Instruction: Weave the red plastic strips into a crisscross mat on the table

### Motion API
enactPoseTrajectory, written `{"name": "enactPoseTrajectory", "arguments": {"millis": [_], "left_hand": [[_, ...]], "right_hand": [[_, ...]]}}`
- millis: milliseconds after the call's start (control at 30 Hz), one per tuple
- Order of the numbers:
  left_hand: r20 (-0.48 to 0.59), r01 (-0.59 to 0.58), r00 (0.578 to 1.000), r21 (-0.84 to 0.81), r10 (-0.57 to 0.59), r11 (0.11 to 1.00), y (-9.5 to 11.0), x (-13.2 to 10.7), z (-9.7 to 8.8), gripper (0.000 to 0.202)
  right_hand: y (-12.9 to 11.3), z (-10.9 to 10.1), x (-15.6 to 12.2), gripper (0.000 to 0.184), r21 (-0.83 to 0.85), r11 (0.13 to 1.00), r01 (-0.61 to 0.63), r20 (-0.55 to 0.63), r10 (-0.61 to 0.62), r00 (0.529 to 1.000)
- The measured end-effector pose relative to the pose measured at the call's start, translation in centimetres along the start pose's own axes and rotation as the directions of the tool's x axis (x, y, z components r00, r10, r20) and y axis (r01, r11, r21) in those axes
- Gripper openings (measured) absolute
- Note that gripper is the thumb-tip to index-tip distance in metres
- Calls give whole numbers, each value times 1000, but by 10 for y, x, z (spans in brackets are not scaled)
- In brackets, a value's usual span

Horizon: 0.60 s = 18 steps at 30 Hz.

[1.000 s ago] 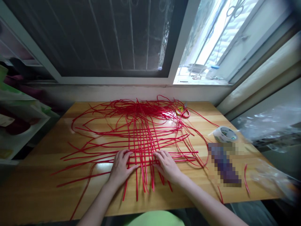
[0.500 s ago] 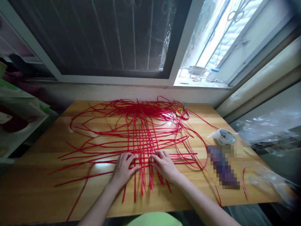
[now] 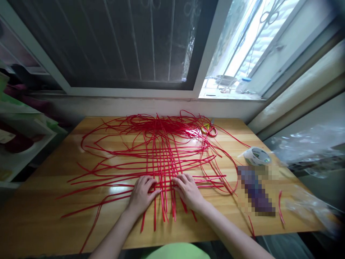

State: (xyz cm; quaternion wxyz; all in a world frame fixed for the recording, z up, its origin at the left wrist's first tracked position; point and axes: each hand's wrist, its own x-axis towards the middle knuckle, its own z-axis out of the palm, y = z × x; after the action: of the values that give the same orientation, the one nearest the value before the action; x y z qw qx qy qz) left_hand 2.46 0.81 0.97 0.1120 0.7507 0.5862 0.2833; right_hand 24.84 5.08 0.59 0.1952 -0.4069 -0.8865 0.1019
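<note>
A loose lattice of thin red strips lies spread over a wooden table, with tangled loops at the far side. My left hand rests on the near left edge of the woven patch, fingers curled and pressing on the strips. My right hand rests on the near right edge, fingertips bent down onto the crossing strips. Several strip ends stick out toward me between the two hands.
A roll of tape and a blurred dark object lie at the right of the table. Red-handled scissors sit at the far right. Crinkled clear plastic lies at the right edge. Shelves stand at the left, a window behind.
Both hands have shifted slightly inward along the near edge of the weave, and their fingers have adjusted on the strips. The strips lie almost as before.
</note>
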Motion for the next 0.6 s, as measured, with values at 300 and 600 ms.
{"name": "enactPoseTrajectory", "arguments": {"millis": [300, 600], "left_hand": [[41, 23, 999, -27, -21, 999, 7, 1, 2, 20], [-94, 35, 995, 68, -29, 997, 4, 8, 2, 22]], "right_hand": [[0, 2, 2, 22, -14, 1000, -15, 21, 15, 1000], [3, 0, 0, 19, 83, 996, -23, -83, 30, 996]]}}
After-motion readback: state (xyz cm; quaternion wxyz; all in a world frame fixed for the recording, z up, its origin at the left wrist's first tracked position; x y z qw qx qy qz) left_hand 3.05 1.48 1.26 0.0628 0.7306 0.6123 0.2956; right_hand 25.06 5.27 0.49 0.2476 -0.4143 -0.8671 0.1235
